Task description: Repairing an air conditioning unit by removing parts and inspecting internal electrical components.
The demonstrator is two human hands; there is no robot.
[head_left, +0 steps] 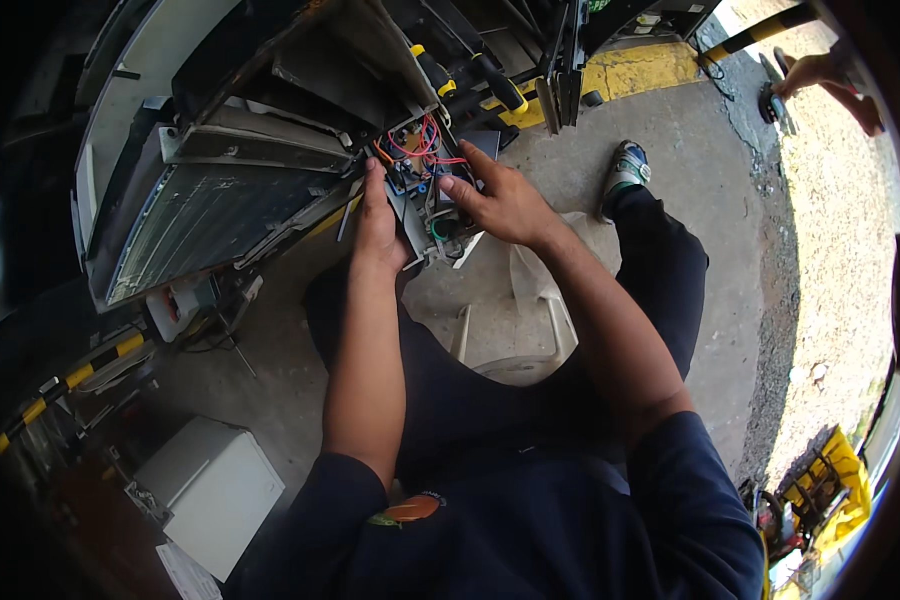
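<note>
An open metal casing sits between my hands, full of red, blue and green wires and small electronic parts. My left hand lies along the casing's left side, one finger straight up its edge and the others hidden behind it. From the right, my right hand reaches over the casing's other edge. Its thumb and index finger are apart, pointing at the wires and touching or very near the edge. Whether the casing is fixed to the machine behind it, I cannot tell.
A large dark machine with ribbed panels leans at the left. Yellow-and-black handled tools lie beyond the casing. A white plastic chair shows between my legs. A white box stands lower left. Another person's hand appears far right.
</note>
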